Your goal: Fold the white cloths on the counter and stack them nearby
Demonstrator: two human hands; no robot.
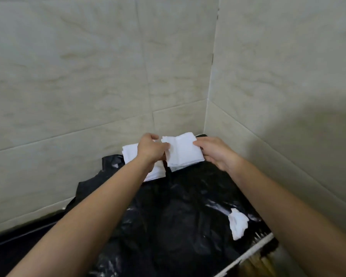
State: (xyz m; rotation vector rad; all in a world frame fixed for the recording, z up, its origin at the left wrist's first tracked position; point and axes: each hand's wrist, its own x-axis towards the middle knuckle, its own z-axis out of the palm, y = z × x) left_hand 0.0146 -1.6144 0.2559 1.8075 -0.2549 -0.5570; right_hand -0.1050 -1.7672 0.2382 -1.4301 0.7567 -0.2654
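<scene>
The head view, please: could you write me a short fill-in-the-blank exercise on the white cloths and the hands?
1. The folded white cloth is held off the surface by ____ hands, the left hand and the right hand.
2. Under the hands spreads a crinkled ____ plastic sheet.
3. The crumpled white cloth lies on the sheet toward the person's ____ side.

Missing words: both; black; right.

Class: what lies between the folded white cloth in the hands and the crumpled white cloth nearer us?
Head view: only bare, wrinkled black plastic sheet between the folded cloth and the crumpled cloth; nothing else.
</scene>
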